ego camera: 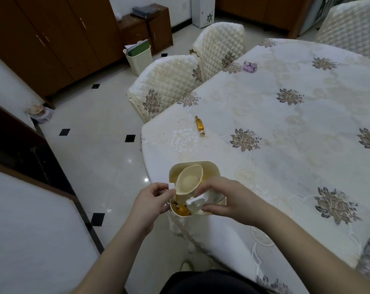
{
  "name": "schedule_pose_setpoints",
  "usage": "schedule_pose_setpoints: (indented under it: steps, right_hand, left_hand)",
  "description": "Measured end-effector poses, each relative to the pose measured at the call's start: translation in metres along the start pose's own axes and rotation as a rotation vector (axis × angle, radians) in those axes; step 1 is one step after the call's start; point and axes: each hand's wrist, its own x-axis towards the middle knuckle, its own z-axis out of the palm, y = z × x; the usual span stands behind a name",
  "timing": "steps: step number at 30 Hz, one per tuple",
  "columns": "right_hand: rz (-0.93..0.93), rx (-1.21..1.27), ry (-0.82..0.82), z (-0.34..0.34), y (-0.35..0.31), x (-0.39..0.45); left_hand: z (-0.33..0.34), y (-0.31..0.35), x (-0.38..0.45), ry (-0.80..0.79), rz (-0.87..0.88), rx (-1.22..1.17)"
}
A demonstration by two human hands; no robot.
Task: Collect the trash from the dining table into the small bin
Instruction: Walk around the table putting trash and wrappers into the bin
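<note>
White paper (195, 203) was pinched by the right hand (226, 197) above the bin (209, 166), the left hand (152, 198) gripping its lid tab; pushing deeper seemed wise.

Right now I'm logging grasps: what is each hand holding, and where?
The left hand pinches the small bin by its white side tab; the right hand grips crumpled white paper over the opening.
</note>
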Motion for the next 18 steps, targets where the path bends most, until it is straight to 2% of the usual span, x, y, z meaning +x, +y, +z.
schedule_pose_setpoints:
  steps: [2, 6, 13, 18]
  right_hand:
    - [-0.040, -0.026, 0.000, -0.002, 0.005, 0.000]
    - [-0.004, -0.062, 0.091, -0.009, 0.012, -0.005]
    - [0.166, -0.418, 0.289, -0.011, 0.040, -0.021]
    - [0.249, -0.563, 0.275, -0.005, 0.056, -0.029]
  left_hand:
    - [-0.001, 0.000, -0.001, -0.003, -0.002, 0.000]
    - [-0.002, -0.003, -0.002, 0.017, -0.005, -0.015]
    - [-0.001, -0.006, -0.003, 0.040, -0.005, -0.015]
    - [0.002, -0.006, -0.005, 0.048, -0.006, -0.009]
